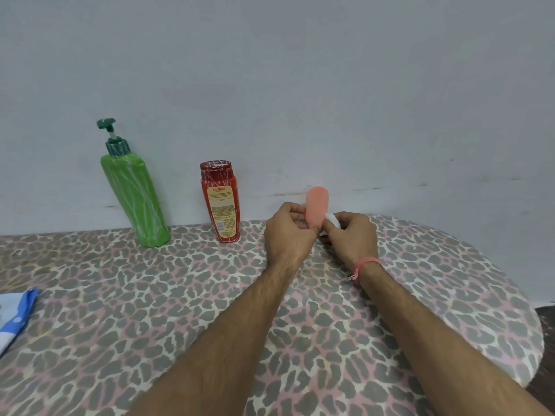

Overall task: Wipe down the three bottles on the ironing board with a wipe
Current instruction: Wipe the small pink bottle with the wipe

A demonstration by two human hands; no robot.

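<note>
A small pink bottle [316, 205] is held upright above the ironing board [180, 295], near the wall. My left hand [288, 235] grips its lower left side. My right hand [350, 235] pinches a white wipe [332, 219] against the bottle's right side. A tall green pump bottle [135, 193] stands at the back left of the board. A red bottle [220, 202] with an orange label stands upright between the green one and my hands.
A blue and white packet [15, 316] lies at the board's left edge. The wall [270, 70] runs close behind the bottles. The board's rounded end [516, 295] curves off to the right, with dark floor beyond.
</note>
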